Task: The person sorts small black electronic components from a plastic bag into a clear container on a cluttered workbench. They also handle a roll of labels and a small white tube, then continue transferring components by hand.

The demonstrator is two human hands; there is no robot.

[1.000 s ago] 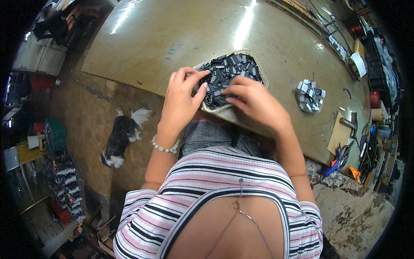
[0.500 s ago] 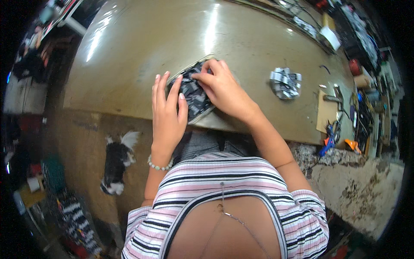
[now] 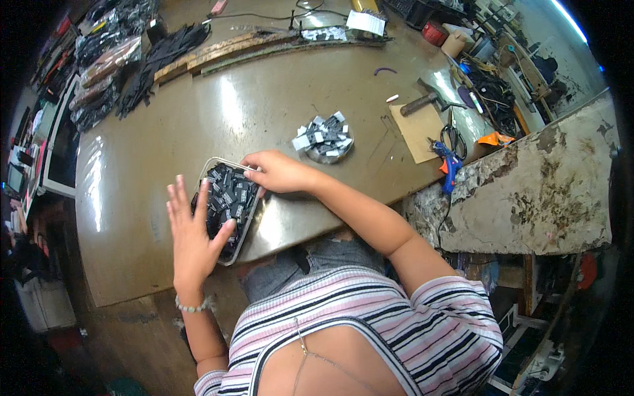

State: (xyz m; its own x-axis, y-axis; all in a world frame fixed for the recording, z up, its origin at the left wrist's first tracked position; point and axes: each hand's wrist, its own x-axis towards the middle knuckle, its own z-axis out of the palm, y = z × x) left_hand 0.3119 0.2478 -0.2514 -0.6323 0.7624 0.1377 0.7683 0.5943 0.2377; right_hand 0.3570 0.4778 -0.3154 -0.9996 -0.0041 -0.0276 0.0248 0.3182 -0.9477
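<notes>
A rectangular pale-rimmed container [image 3: 242, 245] full of small black labels with white print [image 3: 228, 198] sits near the table's front edge. My left hand [image 3: 193, 234] is open along its left side, fingers stretched up and spread, thumb over the labels. At the far right corner, my right hand [image 3: 281, 173] is closed on the container's rim, with the thumb at the inner side and some fingers hidden beyond the edge. Beyond my right hand stands a round clear bowl [image 3: 338, 158] heaped with black-and-white label strips [image 3: 323, 135].
To the right lie a hammer [image 3: 419, 103] on a piece of cardboard [image 3: 416, 135] and a blue glue gun [image 3: 451, 165] with a cord. Wooden strips [image 3: 224, 53] run along the back, beside black straps [image 3: 158, 63] and plastic-wrapped bundles [image 3: 105, 86]. A worn pale slab [image 3: 528, 185] adjoins the table.
My view has swung to the right, bringing more of the table's back into sight. My right hand has moved from picking among the labels to the container's far right corner. My left fingers are spread wider.
</notes>
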